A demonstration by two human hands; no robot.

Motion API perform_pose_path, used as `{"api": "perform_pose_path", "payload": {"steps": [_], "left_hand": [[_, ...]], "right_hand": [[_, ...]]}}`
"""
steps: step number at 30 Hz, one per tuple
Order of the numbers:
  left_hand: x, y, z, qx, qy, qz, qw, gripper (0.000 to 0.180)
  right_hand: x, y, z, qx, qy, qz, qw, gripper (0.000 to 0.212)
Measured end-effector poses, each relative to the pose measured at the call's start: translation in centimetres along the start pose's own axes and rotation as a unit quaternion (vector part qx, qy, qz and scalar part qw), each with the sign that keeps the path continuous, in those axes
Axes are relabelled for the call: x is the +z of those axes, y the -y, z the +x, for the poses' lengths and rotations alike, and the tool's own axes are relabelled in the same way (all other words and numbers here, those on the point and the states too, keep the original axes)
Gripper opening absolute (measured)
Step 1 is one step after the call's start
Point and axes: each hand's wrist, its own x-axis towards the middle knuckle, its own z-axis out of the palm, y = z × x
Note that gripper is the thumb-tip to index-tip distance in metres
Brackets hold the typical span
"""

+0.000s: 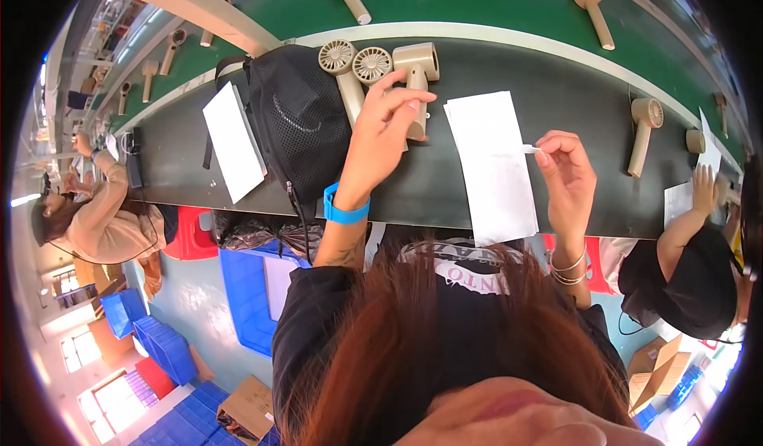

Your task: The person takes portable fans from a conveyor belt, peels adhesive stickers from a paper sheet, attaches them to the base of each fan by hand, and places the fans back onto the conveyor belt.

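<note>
My left hand, with a blue band at its wrist, is over a group of beige handheld fans with its fingers apart. It is nearest the upright handle of the rightmost fan; whether it touches that handle I cannot tell. Two more fans, a left one and a middle one, lie beside it with their round grilles up. My right hand pinches a small white strip between thumb and fingers, at the right edge of a stack of white paper sheets.
A black mesh bag and a white stack of paper lie left on the dark bench. Another fan lies to the right. More fans rest on the green belt beyond. People work at both sides. A blue crate stands below.
</note>
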Motion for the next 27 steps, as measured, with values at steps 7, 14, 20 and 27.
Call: {"api": "perform_pose_path", "payload": {"steps": [7, 14, 20, 27], "left_hand": [[0.2, -0.2, 0.0, 0.153, -0.148, 0.139, 0.967, 0.030], [1.6, -2.6, -1.3, 0.153, -0.115, 0.020, 0.981, 0.036], [3.2, -3.1, -2.4, 0.127, -0.079, -0.037, 0.988, 0.032], [3.5, -2.9, -2.6, 0.117, -0.040, -0.092, 0.988, 0.032]], "right_hand": [[1.3, 0.6, -0.1, -0.010, 0.040, 0.019, 0.999, 0.008], [2.6, 2.9, 0.1, -0.039, 0.041, 0.047, 0.997, 0.021], [3.1, 3.7, 0.3, 0.002, 0.053, 0.073, 0.996, 0.038], [3.4, 4.2, 0.4, 0.016, 0.081, 0.046, 0.996, 0.037]]}}
